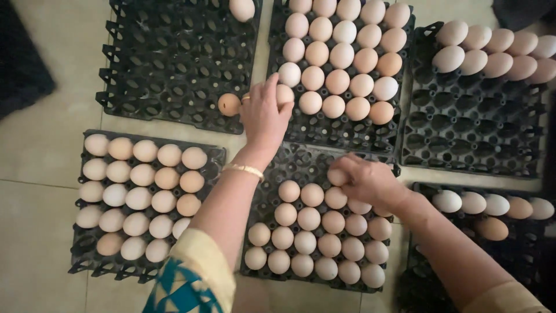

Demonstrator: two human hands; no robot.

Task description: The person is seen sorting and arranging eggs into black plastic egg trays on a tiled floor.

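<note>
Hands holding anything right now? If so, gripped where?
Left hand holds an egg, fingers wrapped around its side, above the top-middle tray. Right hand pinches another egg by its upper end over the bottom-middle tray.

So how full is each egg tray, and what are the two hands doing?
Top left tray: nearly empty, two eggs.
Top middle tray: mostly full.
Top right tray: one end filled.
Lower left tray: almost full.
Lower middle tray: mostly full.
Lower right tray: few eggs.
Left hand: gripping an egg.
Right hand: holding an egg.
</note>
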